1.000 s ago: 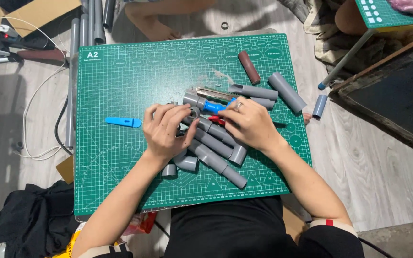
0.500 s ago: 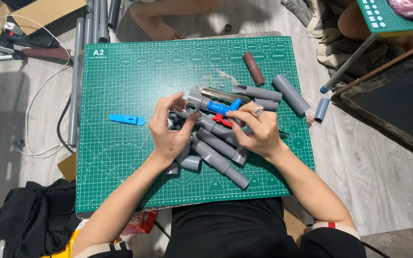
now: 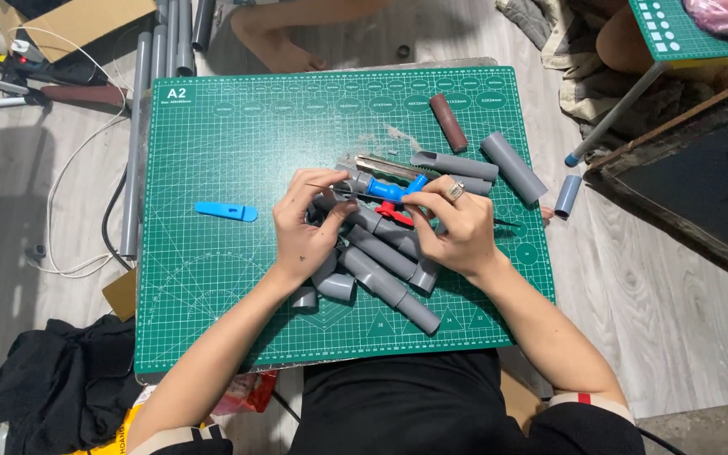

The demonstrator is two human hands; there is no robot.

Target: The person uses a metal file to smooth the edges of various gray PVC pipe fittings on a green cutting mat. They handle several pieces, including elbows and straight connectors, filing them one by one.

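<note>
My left hand (image 3: 303, 229) and my right hand (image 3: 458, 226) meet over a pile of short grey pipe pieces (image 3: 385, 270) in the middle of a green cutting mat (image 3: 238, 126). The fingertips of my right hand pinch a blue valve fitting (image 3: 391, 189) with a red handle (image 3: 394, 211). My left hand is turned palm up, and its fingers pinch a thin strip (image 3: 339, 191) that stretches across to the fitting. What the strip is made of is too fine to tell.
A blue flat piece (image 3: 225, 211) lies left of the hands. A brown cylinder (image 3: 448, 122) and loose grey pipes (image 3: 512, 166) lie on the right of the mat, and one short pipe (image 3: 567, 195) lies on the floor beside it. Long grey pipes (image 3: 135, 143) and cables run along the left. Another person's foot (image 3: 275, 50) is beyond the mat.
My left hand has turned palm up and drawn a thin strip out from the fitting. My right hand has shifted slightly right, with its fingertips still at the blue fitting.
</note>
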